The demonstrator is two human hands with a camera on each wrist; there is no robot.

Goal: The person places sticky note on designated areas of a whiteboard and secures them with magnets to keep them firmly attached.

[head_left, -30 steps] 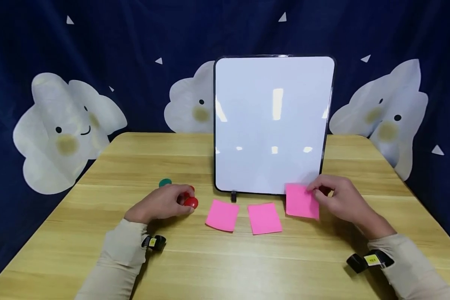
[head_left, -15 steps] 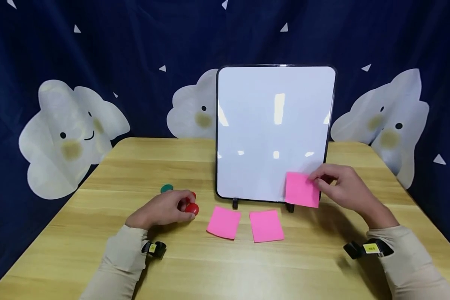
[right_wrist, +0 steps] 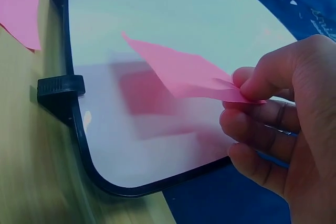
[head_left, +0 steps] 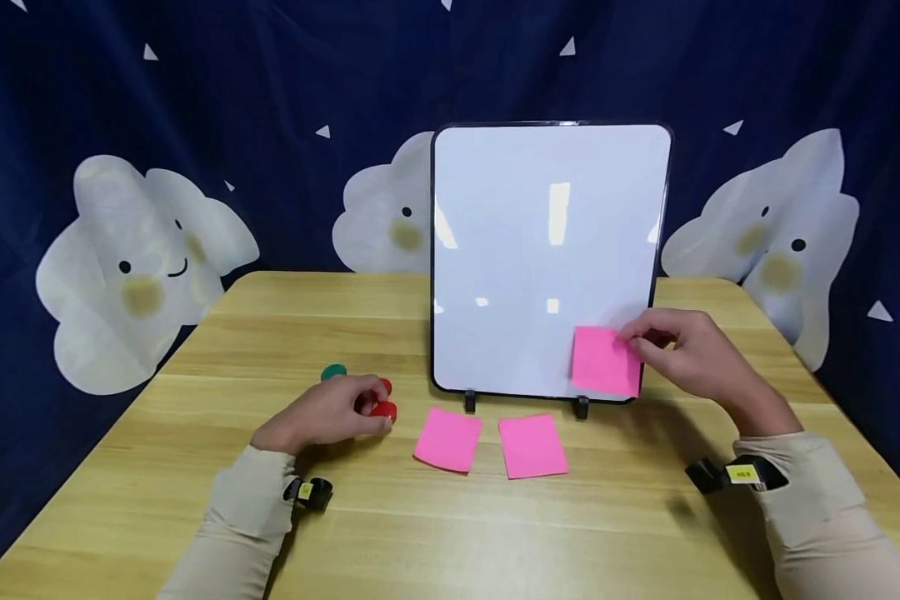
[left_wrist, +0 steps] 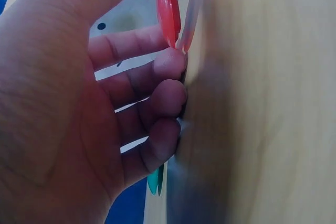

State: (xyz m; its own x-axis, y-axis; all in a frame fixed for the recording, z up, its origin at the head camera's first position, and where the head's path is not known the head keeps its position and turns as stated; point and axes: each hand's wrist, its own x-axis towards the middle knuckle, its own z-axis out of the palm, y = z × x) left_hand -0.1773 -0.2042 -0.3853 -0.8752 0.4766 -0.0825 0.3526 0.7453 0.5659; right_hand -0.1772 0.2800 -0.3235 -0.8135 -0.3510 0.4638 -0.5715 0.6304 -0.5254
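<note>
Labels [head_left: 741, 474] in yellow are fixed to the small black wrist cameras [head_left: 320, 494], one at the cuff of each pale, creased sleeve [head_left: 236, 517]; their dark characters are too small to read. The right hand [head_left: 686, 354] pinches a square pink note [head_left: 604, 360] by its edge between thumb and index finger, the other fingers loosely bent. It is thin, matte paper, bowed in the right wrist view, in front of the lower right corner of a whiteboard [head_left: 495, 250] and slightly off its surface, where a pink reflection shows. The whiteboard is glossy, with rounded corners, a slim black rim and bright patches of reflected light, and stands in ridged black feet [head_left: 582, 407] on the table [head_left: 450, 550]. Two more pink notes [head_left: 448, 439] lie apart, side by side, before it. At the left, the left hand [head_left: 322, 414] pinches a shiny red disc [head_left: 384, 412] between thumb and index finger; the disc is tilted, close to the table. A second red disc [head_left: 387, 386] is partly hidden by the fingers, and a round green disc [head_left: 333, 371] lies just beyond the knuckles. The table shows pale wood grain with a satin sheen and rounded far corners. Behind it hangs a dark blue fabric curtain [head_left: 307, 67], softly creased, printed with white triangles [head_left: 150, 52] and plump clouds [head_left: 90, 275] that have black eyes and yellowish cheeks.
</note>
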